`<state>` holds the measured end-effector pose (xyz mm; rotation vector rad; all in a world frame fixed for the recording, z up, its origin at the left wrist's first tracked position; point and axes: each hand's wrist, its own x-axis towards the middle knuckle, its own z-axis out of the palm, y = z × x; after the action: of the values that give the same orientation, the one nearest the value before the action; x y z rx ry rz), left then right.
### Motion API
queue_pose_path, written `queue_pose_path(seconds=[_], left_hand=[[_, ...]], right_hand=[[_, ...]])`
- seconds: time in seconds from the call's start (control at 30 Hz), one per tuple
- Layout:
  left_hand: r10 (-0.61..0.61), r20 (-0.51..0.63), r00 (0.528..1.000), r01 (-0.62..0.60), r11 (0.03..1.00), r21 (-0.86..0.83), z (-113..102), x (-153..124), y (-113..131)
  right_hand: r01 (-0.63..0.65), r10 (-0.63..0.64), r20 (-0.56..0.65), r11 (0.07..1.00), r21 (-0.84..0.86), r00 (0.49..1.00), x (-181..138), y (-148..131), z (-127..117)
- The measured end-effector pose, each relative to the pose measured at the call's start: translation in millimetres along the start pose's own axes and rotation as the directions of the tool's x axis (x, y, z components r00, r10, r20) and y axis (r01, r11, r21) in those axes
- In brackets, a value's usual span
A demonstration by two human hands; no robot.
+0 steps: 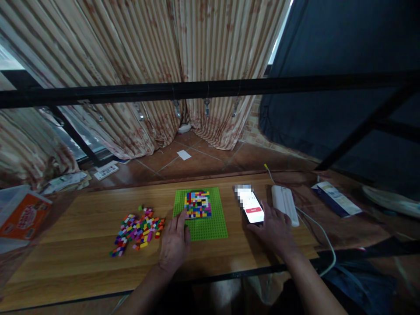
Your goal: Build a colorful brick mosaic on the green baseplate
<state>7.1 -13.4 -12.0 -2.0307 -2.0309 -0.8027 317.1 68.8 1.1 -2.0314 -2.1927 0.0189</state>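
My left hand [175, 239] rests at the left edge of a green studded baseplate [205, 230], its fingers stretched out and the fingertips beside the built bricks. On the plate sits a patch of small multicoloured building bricks [198, 204], with black and white ones near its middle. Left of that hand, a loose pile of small bricks [141, 229] is spread over the table. My right hand [274, 226] grips the lower right corner of a smartphone [252, 208], thumb at the bottom edge and fingers along the side. Its screen is lit, with a red button; the top is blurred out.
The wooden table [82, 245] carries a white power strip [285, 205] with a cable [323, 234] right of the phone. A black metal rail [210, 89] crosses beyond it. A plastic box [22, 218] stands left; papers lie on the floor.
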Motion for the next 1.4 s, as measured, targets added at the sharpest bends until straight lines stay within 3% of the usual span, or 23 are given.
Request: queue_pose_path(seconds=[0.67,1.13,1.4], left_hand=[[0.006,0.006,1.0,-0.006,1.0,0.019,1.9,-0.7,-1.5],[0.009,0.001,1.0,-0.009,1.0,0.015,3.8,-2.4,-1.8],[0.008,0.01,1.0,-0.008,1.0,0.011,0.9,-1.5,0.2]], right_hand=[[-0.18,0.179,-0.04,0.983,-0.023,0.983,11.9,-15.7,-7.0],[-0.123,0.122,-0.028,0.992,-0.035,0.992,16.0,8.0,-4.4],[-0.127,0.128,-0.151,0.992,0.014,0.98,16.7,2.6,-5.4]])
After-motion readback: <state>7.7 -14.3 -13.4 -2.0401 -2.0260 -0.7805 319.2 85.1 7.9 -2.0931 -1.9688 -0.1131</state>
